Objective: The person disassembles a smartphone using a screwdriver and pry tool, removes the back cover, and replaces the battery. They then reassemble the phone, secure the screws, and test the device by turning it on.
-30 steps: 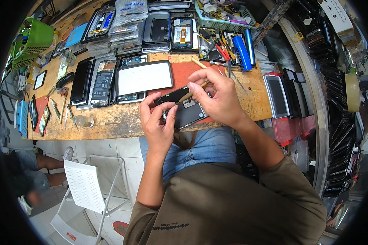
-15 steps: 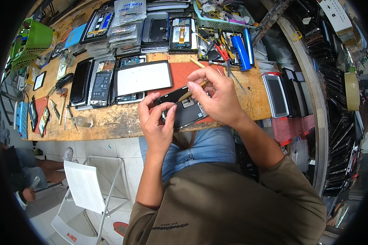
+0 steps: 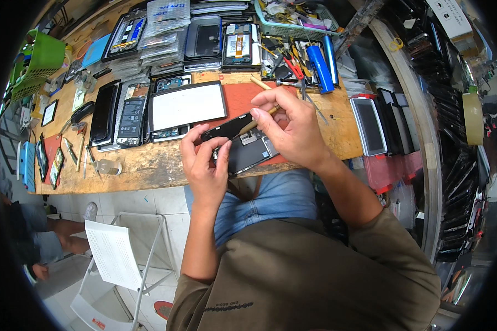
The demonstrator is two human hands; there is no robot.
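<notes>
In front of me, at the bench's near edge, is an opened smartphone (image 3: 247, 156), dark inside with bits of silvery metal showing. My left hand (image 3: 207, 171) grips its left end between thumb and fingers. A narrow black cover plate (image 3: 226, 128) stands tilted up over the phone's far side, close to the left fingertips. In my right hand (image 3: 294, 129) is a slim tan prying stick (image 3: 250, 127), held between thumb and fingers. Its tip lies at the plate's lower edge, over the phone. My right palm hides part of the phone's right end.
A white-faced panel (image 3: 188, 106) and opened devices with exposed batteries (image 3: 131, 118) lie beyond my hands on the wooden bench (image 3: 143, 174). Farther back are stacked bubble-wrapped packs (image 3: 163, 41), hand tools and a blue cylinder (image 3: 320, 69). A white folding chair (image 3: 113, 254) stands lower left, near a seated person.
The black plate is tilted up more and shows more of its face. Both hands keep their holds, and the whole view has shifted slightly.
</notes>
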